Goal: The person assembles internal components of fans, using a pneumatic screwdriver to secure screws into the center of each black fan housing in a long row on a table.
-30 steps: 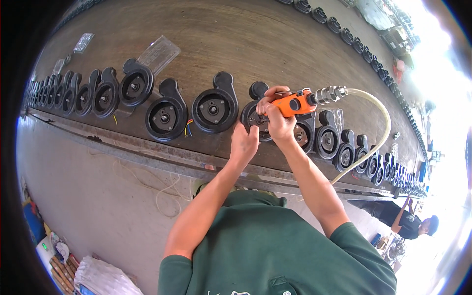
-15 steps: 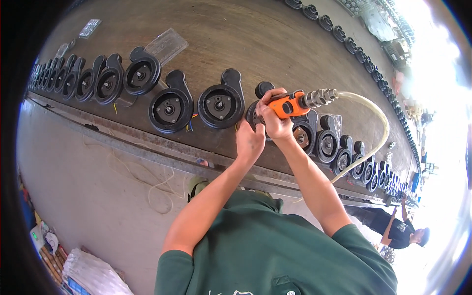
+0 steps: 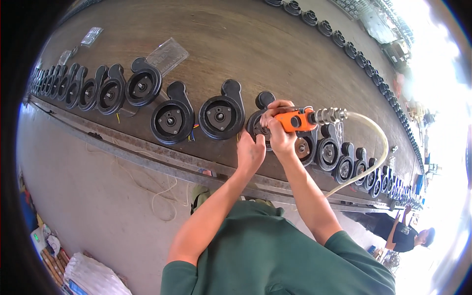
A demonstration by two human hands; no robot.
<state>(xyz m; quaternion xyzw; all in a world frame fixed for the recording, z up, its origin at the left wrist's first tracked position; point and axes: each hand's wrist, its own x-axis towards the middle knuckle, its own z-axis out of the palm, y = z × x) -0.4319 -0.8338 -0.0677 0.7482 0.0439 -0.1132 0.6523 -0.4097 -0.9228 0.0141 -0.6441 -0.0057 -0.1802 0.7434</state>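
The right hand is wrapped around an orange air tool, its tip pressed down on a round black housing at the middle of the long wooden bench; the left hand sits at six o'clock of that housing, fingers curled against its rim to steady it. A pale hose leaves the tool at three o'clock and loops down over the bench edge.

To do this step well, I judge the tool should stand square over the fastener, the left hand should keep the housing from turning, and the hose should hang slack so it does not drag the tool sideways.

Counting: one tool, one hose; three housings stand clear to the nine o'clock side of the one being worked, the nearest just beside it; further along the row they overlap and cannot be counted exactly; the same holds for the crowded row at four o'clock. Two clear plastic packets lie behind, at eleven o'clock.
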